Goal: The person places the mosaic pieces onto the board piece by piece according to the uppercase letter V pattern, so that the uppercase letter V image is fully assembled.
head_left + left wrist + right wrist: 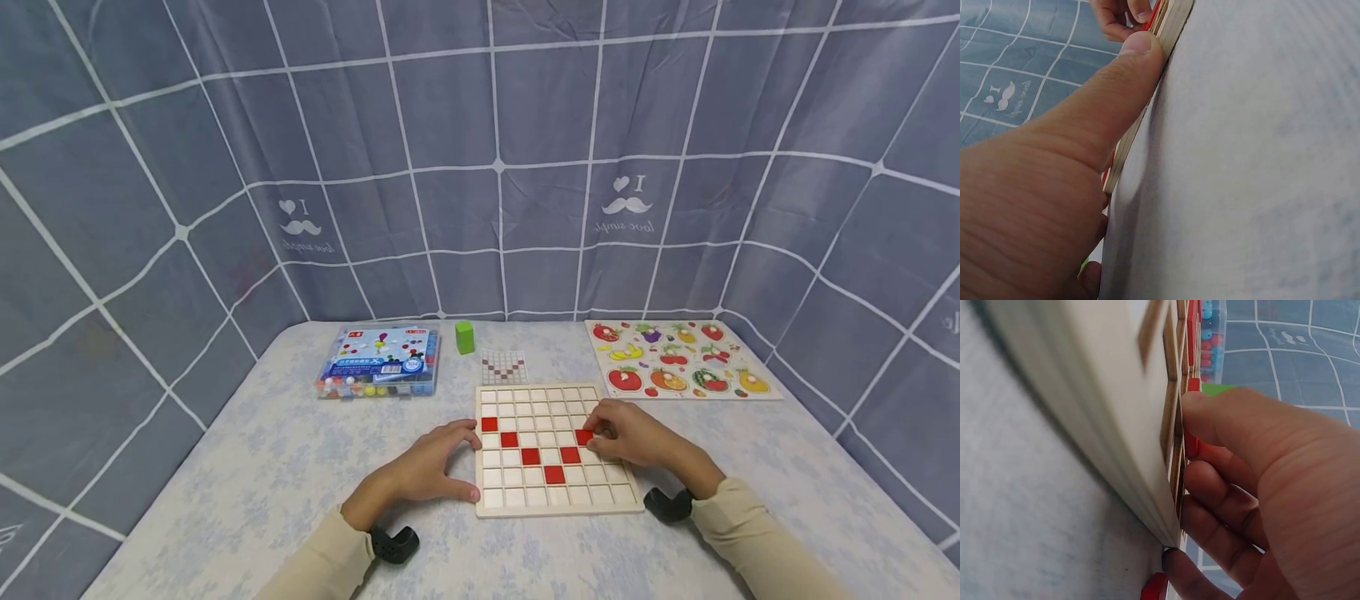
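Observation:
A wooden grid board lies flat on the table, with several red square tiles in its cells forming a V. My left hand rests at the board's left side, fingers spread and thumb touching the edge. In the left wrist view its thumb presses against the board's rim. My right hand reaches over the right part of the board and pinches a red tile between thumb and finger, at the top of the V's right arm. Its fingertips cover part of that tile.
A pattern card lies just behind the board. Beyond the card's left side stands a green block, then a clear box of colored pieces. A fruit picture board lies at the back right. Another red piece shows near the right fingers.

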Action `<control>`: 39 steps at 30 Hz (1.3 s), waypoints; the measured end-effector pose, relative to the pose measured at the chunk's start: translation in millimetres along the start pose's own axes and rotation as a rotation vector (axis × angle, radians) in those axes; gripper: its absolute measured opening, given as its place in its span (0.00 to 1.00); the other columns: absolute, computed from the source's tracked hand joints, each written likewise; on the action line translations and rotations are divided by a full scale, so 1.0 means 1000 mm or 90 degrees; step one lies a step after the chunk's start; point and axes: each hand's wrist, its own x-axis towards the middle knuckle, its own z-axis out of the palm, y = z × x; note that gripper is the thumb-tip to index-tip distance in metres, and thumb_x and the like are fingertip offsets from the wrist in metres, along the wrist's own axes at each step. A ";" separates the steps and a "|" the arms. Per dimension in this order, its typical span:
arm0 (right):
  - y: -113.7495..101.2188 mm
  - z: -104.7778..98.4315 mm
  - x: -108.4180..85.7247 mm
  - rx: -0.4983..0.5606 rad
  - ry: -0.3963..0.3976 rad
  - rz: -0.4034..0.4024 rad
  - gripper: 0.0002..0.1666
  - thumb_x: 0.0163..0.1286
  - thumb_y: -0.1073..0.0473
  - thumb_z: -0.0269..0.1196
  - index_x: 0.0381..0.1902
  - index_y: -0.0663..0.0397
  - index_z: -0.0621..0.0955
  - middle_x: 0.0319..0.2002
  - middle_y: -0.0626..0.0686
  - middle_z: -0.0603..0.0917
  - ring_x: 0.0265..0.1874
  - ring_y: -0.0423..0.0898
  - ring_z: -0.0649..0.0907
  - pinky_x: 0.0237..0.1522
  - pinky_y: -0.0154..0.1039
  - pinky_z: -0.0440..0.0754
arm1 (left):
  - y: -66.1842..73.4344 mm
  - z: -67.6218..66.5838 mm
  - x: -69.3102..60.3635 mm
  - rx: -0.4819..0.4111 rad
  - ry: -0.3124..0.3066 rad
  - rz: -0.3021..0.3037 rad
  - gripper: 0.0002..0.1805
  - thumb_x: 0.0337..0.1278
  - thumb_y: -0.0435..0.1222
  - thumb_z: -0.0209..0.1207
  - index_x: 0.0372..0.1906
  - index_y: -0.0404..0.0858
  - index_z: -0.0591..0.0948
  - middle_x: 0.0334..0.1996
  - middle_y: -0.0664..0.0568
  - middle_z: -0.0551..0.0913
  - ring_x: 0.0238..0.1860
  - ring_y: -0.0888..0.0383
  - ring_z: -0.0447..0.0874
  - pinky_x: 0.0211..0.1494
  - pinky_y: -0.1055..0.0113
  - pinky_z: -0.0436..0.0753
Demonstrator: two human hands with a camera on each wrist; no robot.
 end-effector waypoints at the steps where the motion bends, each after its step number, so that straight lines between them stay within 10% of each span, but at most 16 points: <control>1: 0.000 0.000 0.000 0.004 0.000 0.003 0.09 0.63 0.60 0.73 0.41 0.51 0.84 0.33 0.40 0.78 0.31 0.38 0.75 0.36 0.36 0.77 | 0.000 0.000 0.000 -0.001 0.000 0.000 0.32 0.51 0.54 0.74 0.56 0.46 0.73 0.74 0.42 0.63 0.75 0.41 0.57 0.71 0.39 0.59; 39: -0.003 0.004 -0.003 0.081 0.031 0.032 0.07 0.64 0.63 0.72 0.40 0.54 0.85 0.34 0.42 0.79 0.32 0.38 0.76 0.34 0.35 0.76 | 0.000 0.000 0.000 0.007 0.006 0.002 0.33 0.51 0.54 0.74 0.56 0.46 0.73 0.74 0.43 0.64 0.74 0.42 0.59 0.72 0.41 0.60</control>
